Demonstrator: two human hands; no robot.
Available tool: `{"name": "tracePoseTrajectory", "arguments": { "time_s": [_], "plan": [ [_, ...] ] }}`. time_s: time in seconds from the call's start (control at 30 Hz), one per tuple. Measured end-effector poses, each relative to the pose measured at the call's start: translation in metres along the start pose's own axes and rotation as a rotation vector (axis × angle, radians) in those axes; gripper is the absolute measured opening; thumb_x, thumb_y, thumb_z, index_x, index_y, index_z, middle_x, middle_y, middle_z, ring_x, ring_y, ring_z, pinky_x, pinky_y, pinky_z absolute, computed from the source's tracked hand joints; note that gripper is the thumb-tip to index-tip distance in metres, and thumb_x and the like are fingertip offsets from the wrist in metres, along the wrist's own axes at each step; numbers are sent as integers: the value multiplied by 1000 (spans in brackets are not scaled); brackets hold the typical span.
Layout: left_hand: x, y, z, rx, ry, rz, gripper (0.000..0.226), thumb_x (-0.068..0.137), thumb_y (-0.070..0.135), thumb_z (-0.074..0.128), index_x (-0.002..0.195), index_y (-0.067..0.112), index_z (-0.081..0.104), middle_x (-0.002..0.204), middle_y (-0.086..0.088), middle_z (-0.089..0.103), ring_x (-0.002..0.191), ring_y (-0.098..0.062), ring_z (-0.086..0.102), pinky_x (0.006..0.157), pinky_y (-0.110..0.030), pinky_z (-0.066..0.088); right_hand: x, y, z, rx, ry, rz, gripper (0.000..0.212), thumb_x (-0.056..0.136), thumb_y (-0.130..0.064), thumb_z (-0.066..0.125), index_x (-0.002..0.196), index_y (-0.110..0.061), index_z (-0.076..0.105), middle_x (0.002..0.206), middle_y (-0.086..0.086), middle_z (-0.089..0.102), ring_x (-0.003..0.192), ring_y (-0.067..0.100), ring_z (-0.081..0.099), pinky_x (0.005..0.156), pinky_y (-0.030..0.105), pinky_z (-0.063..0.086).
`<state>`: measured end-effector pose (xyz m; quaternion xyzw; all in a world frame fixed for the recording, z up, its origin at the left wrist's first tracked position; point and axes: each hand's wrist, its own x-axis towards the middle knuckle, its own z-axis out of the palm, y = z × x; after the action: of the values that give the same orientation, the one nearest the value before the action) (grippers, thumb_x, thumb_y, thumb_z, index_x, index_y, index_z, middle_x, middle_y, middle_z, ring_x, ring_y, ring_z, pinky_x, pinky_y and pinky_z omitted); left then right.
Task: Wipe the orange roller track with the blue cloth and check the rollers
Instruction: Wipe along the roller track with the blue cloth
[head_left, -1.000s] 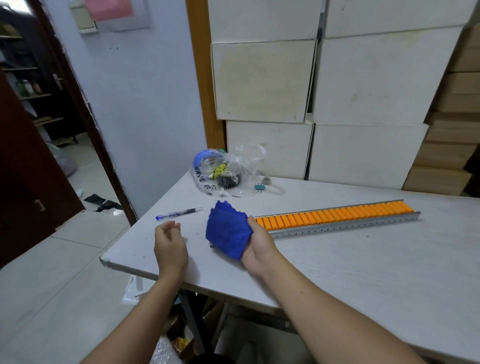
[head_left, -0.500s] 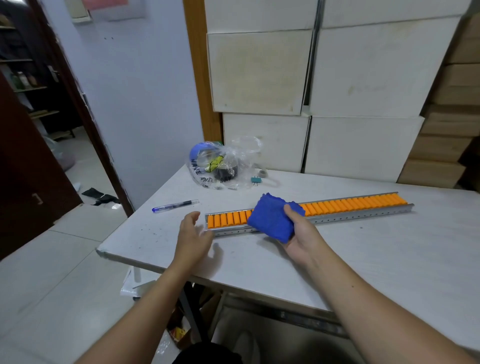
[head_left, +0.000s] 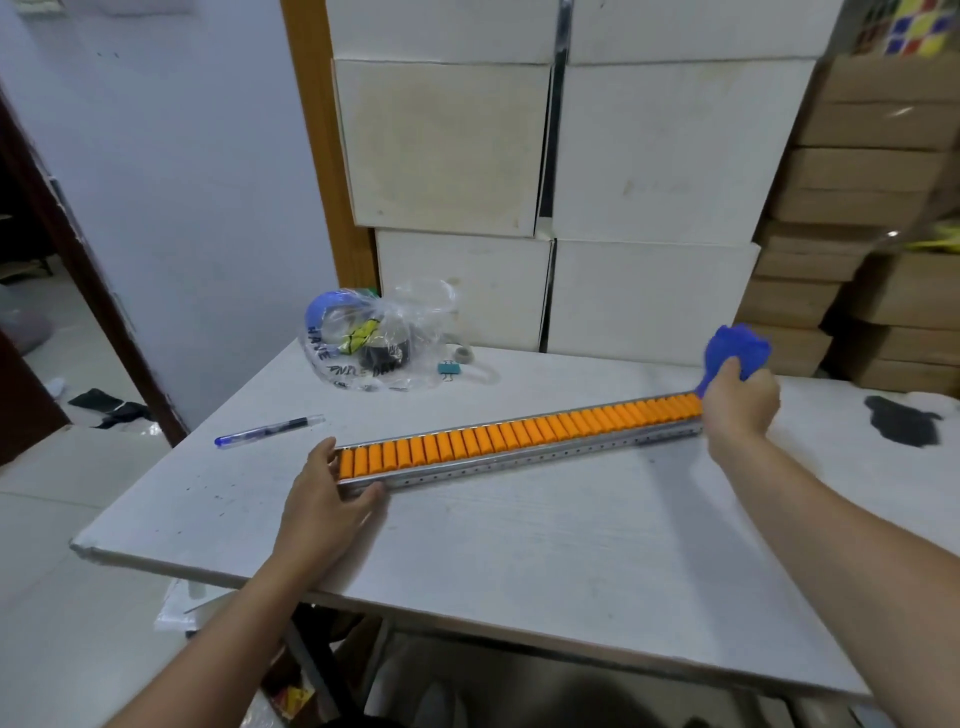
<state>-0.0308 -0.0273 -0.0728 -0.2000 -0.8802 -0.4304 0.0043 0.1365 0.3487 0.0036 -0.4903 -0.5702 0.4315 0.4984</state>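
I see the orange roller track (head_left: 519, 441) lying diagonally mid-frame on the white table (head_left: 519, 561), left hand (head_left: 324, 499) splayed, pinning its lower-left end, right hand (head_left: 740, 410) fisted round the blue cloth (head_left: 737, 351) at the upper-right end; I'd wipe w/ steady, even pressure.

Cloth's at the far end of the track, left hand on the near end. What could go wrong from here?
1. The right hand grips the blue cloth bunched, mostly lifted off the roller track; the last rollers may go unwiped.
2. The left hand only braces the near end; a hard return stroke could slide or pivot the track.
3. The pen and plastic bag lie just behind the track; a skewed track could knock them.
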Motion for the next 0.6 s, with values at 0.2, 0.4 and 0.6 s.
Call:
{"name": "tracePoseTrajectory", "arguments": {
  "time_s": [0.2, 0.4, 0.6],
  "plan": [
    [-2, -2, 0, -42, 8, -6, 78, 79, 27, 71, 143, 18, 27, 138, -9, 52, 118, -26, 53, 95, -41, 43, 51, 52, -9, -563, -314, -189, 27, 96, -20, 39, 107, -4, 58, 96, 22, 63, 80, 34, 54, 68, 35, 40],
    [0, 2, -1, -56, -8, -4, 80, 79, 23, 72, 145, 20, 26, 142, -7, 48, 123, -28, 51, 99, -42, 40, 21, 58, 14, -670, -336, -250, 28, 94, -18, 38, 103, -4, 60, 95, 19, 64, 85, 37, 57, 66, 35, 43],
    [1, 2, -3, -82, -16, -48, 77, 77, 17, 73, 141, 21, 30, 140, -8, 50, 122, -25, 51, 99, -40, 40, -57, 40, 47, -661, -470, -405, 27, 93, -17, 39, 104, -3, 60, 96, 17, 63, 90, 36, 57, 66, 35, 41]
  ]
}}
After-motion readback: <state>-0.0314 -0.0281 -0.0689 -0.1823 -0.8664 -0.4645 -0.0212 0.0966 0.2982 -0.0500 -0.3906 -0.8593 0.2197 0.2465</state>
